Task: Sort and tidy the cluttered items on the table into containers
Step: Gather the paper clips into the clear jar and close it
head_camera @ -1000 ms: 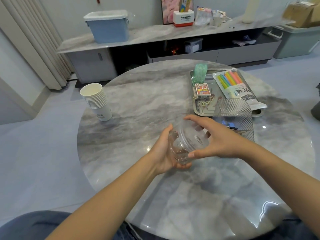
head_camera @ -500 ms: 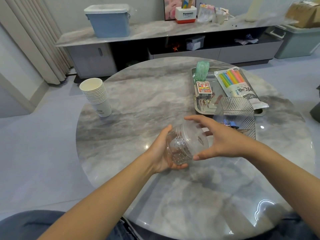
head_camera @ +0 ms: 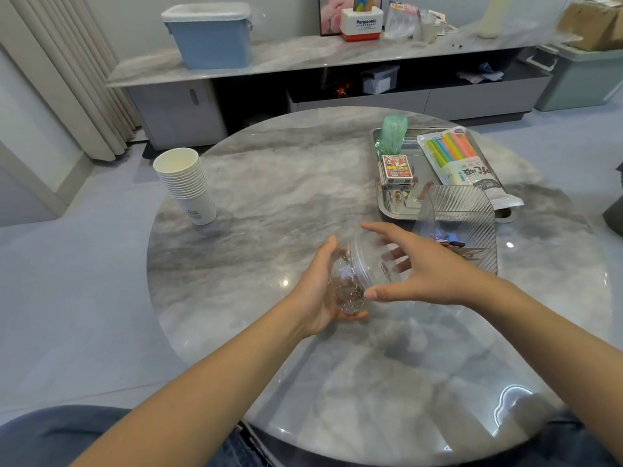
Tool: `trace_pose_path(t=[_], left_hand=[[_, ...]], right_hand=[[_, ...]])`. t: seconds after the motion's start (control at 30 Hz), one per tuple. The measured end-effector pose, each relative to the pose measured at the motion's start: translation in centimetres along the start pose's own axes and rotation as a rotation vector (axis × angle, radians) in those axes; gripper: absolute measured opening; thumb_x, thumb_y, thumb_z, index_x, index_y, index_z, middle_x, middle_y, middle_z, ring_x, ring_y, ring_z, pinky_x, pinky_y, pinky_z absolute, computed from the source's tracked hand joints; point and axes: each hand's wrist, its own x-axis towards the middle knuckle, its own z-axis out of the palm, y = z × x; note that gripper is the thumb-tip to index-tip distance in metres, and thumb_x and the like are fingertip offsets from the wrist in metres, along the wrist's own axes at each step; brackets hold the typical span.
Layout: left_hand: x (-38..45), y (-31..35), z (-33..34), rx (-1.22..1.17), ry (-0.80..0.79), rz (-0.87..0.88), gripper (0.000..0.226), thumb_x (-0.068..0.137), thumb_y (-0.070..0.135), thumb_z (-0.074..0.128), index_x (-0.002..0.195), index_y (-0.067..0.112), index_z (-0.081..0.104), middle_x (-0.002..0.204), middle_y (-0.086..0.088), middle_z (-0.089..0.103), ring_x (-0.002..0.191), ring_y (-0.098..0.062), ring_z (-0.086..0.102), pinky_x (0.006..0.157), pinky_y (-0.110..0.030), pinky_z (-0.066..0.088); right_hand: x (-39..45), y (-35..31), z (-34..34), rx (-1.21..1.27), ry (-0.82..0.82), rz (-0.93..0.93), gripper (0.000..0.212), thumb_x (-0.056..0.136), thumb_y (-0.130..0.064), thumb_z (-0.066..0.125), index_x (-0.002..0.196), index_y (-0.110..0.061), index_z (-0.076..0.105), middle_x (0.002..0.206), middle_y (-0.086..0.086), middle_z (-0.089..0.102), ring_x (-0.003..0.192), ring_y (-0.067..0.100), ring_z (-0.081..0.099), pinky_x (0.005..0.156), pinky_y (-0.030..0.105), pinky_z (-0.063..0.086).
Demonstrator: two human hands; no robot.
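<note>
**Clear jar held in 2 hands above round table**

Round marble table (head_camera: 256, 197) carries all items. Metal tray (head_camera: 392, 210) at far right holds a straw packet (head_camera: 462, 163), a green bag roll (head_camera: 393, 133) and a card box (head_camera: 396, 170). Ribbed clear container (head_camera: 472, 217) sits at the tray's near edge. Stacked paper cups (head_camera: 188, 183) stand far left. Clear jar (head_camera: 357, 274) is tilted above table centre: left hand (head_camera: 320, 294) cups its base, fingers curled round it; right hand (head_camera: 421, 274) spans its lid end, thumb and fingers spread on it.
</note>
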Motion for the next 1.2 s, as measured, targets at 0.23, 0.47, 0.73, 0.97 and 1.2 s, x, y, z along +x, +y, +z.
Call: trace_pose_path(t=[0.23,0.47,0.73,0.97,1.2], left_hand=[[0.2,-0.1,-0.1,0.031,0.023,0.051,0.054,0.091,0.064,0.031,0.121,0.025,0.053,0.102,-0.014,0.065,0.081,-0.027,0.062,0.070,-0.041,0.052],[0.4,-0.5,0.0,0.058,0.032,0.065,0.042,0.093,0.061,0.031,0.094,0.036,0.065,0.082,-0.003,0.070,0.073,-0.022,0.064,0.075,-0.042,0.050],[0.5,0.1,-0.5,0.065,0.008,0.060,0.052,0.091,0.065,0.031,0.123,0.030,0.051,0.099,-0.012,0.068,0.076,-0.024,0.063,0.068,-0.039,0.053],[0.3,-0.3,-0.6,0.058,0.016,0.095,0.043,0.091,0.063,0.033,0.115,0.037,0.057,0.093,-0.009,0.070,0.076,-0.025,0.064,0.066,-0.037,0.052],[0.6,2.1,1.0,0.030,-0.007,0.117,0.043,0.091,0.065,0.030,0.107,0.040,0.061,0.095,-0.002,0.072,0.079,-0.021,0.066,0.079,-0.044,0.051]], right_hand=[[-0.1,0.1,-0.7,-0.015,-0.065,0.092,0.103,0.057,-0.076,0.054,0.144,-0.049,0.006,0.141,-0.008,0.043,0.119,0.005,0.047,0.093,0.023,0.041],[-0.5,-0.6,0.5,0.033,-0.012,0.164,0.097,0.060,-0.081,0.043,0.144,-0.036,0.024,0.101,-0.008,0.063,0.071,0.007,0.068,0.070,0.030,0.057],[-0.3,-0.6,-0.1,0.001,0.028,0.036,0.095,0.052,-0.063,0.076,0.133,-0.056,0.027,0.122,-0.013,0.048,0.097,0.001,0.058,0.075,0.014,0.045],[-0.1,-0.2,1.1,0.010,0.096,0.066,0.085,0.055,-0.060,0.078,0.127,-0.057,0.032,0.105,-0.003,0.055,0.085,0.000,0.057,0.076,0.018,0.045],[0.8,0.3,-0.5,0.081,0.123,0.020,0.092,0.054,-0.075,0.063,0.134,-0.064,0.019,0.126,-0.008,0.044,0.107,0.007,0.053,0.090,0.028,0.047]])
